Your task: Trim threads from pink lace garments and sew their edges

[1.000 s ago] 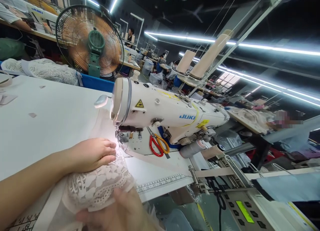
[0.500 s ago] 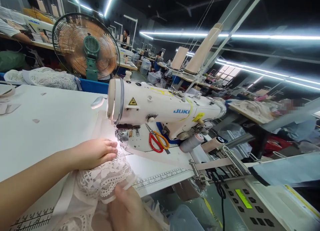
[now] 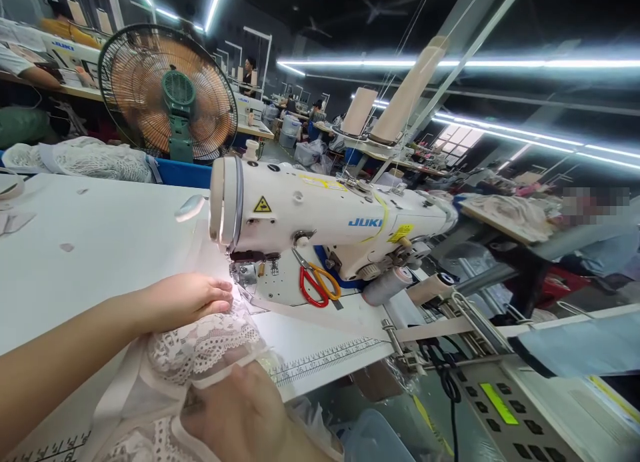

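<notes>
My left hand point(image 3: 187, 301) lies flat with fingers together on white lace fabric point(image 3: 200, 349), just left of the presser foot point(image 3: 246, 273) of a white JUKI sewing machine point(image 3: 320, 215). My right hand point(image 3: 240, 412) sits low in the view, its back toward the camera. It rests on the near edge of the lace and a sheer strip, and its fingers are hidden. The lace runs from under my hands up to the needle area.
Red and orange scissors point(image 3: 317, 285) lie on the machine bed. A floor fan point(image 3: 167, 92) stands behind the white table point(image 3: 90, 242). Thread cones point(image 3: 395, 102) rise behind the machine. A control panel point(image 3: 495, 402) is at the right. Other people work at distant tables.
My right hand has slid up and left over the lace edge. The lace has bunched closer under my left hand, which stayed by the presser foot. The view shifted slightly.
</notes>
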`<state>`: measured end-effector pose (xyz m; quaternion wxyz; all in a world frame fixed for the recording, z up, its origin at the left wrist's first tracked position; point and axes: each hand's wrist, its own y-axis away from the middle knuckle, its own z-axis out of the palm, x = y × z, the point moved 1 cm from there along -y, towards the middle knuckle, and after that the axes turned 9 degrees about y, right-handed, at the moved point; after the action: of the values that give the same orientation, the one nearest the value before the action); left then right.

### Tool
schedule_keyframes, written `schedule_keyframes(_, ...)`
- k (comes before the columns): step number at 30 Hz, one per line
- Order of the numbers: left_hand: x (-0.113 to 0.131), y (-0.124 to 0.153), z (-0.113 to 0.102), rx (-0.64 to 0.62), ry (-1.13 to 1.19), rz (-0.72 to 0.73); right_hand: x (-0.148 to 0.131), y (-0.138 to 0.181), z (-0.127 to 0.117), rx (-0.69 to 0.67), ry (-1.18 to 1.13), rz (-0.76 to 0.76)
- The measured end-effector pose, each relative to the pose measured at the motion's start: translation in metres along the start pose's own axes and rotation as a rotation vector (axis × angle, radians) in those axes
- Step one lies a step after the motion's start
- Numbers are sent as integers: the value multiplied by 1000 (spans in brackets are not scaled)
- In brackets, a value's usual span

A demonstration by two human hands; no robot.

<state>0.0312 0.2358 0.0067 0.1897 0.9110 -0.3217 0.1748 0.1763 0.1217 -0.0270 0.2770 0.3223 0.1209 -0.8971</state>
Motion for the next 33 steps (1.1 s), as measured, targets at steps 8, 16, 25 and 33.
schedule_keyframes(8,-8,-7,-8,-49,35,-11,-1,-10,-2,10,8,-21)
schedule_keyframes(16,-10,-11,-16,-62,11,-11,11,-24,-11,105,102,-121)
schedule_keyframes(25,-24,-11,1,36,37,6,12,-27,-19,50,-56,-64)
schedule_keyframes(33,-38,-14,17,163,93,25,11,-30,-19,76,-40,-10)
